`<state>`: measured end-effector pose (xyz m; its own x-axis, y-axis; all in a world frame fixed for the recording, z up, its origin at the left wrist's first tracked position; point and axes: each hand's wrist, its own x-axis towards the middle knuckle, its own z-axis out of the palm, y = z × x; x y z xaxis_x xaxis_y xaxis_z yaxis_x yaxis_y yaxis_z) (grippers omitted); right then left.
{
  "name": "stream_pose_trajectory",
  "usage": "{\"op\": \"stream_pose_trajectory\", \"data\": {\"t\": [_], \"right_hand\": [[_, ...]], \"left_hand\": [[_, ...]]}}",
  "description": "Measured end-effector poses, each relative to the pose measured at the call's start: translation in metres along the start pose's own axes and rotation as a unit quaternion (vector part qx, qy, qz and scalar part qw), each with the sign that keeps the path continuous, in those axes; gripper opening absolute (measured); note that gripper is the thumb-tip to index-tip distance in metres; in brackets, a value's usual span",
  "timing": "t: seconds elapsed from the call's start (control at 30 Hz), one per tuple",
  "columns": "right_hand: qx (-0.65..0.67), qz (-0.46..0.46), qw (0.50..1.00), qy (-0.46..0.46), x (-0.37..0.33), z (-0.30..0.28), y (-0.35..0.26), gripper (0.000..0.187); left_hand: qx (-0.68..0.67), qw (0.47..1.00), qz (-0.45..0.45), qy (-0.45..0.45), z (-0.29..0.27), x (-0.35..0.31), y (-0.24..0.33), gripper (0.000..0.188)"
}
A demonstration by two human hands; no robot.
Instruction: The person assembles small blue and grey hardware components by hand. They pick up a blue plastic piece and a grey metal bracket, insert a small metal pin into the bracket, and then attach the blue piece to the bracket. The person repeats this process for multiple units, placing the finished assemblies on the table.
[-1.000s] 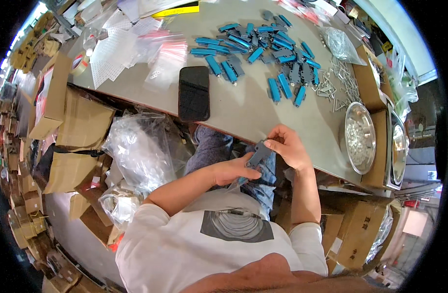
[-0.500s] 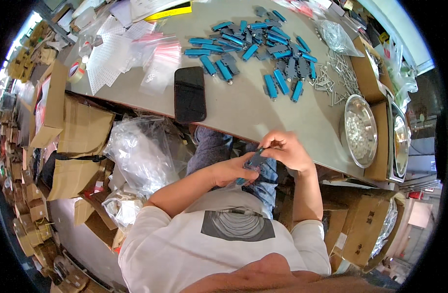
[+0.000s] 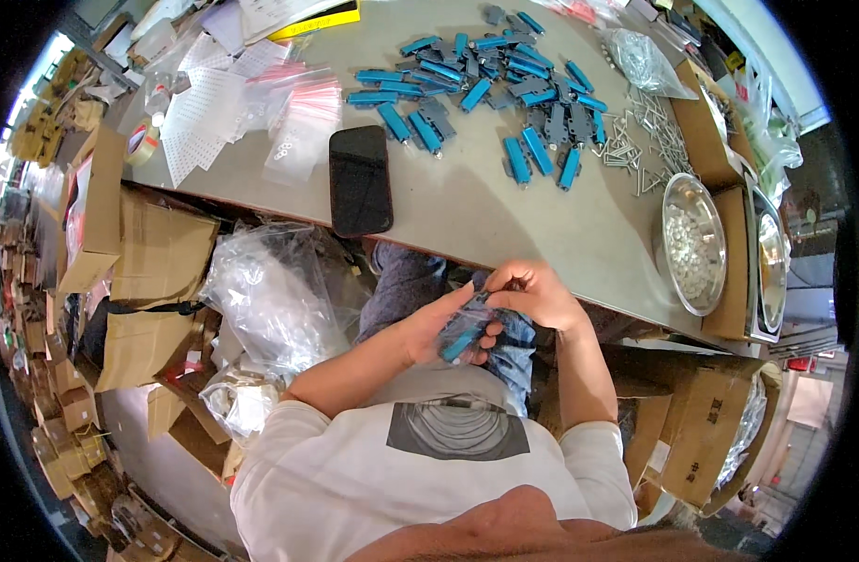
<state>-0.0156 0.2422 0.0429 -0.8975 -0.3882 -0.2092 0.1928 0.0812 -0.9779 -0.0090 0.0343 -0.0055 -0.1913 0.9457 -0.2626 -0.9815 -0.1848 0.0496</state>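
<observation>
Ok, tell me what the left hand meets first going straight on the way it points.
Beyond the blue-and-grey piece that the left hand holds, probably the right hand; depth is unclear.

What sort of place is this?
It looks like a small assembly or packing workshop, though I can't be certain: many similar blue-and-grey parts are heaped on the table, near a metal bowl of small white pieces, with cardboard boxes around.
</observation>
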Motion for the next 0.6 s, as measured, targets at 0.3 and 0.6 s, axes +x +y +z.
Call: {"op": "stream_pose_trajectory", "data": {"t": [0.3,0.6], "right_hand": [[-0.168,-0.08,0.979,-0.08,-0.004,0.022,-0.016,0.021],[-0.251,-0.069,0.965,0.032,0.011,0.015,-0.033,0.012]], "left_hand": [[-0.013,0.999,0.044,-0.002,-0.012,0.004,-0.003,0.067],[0.148,0.987,0.065,-0.024,-0.005,-0.013,-0.006,0.064]]}}
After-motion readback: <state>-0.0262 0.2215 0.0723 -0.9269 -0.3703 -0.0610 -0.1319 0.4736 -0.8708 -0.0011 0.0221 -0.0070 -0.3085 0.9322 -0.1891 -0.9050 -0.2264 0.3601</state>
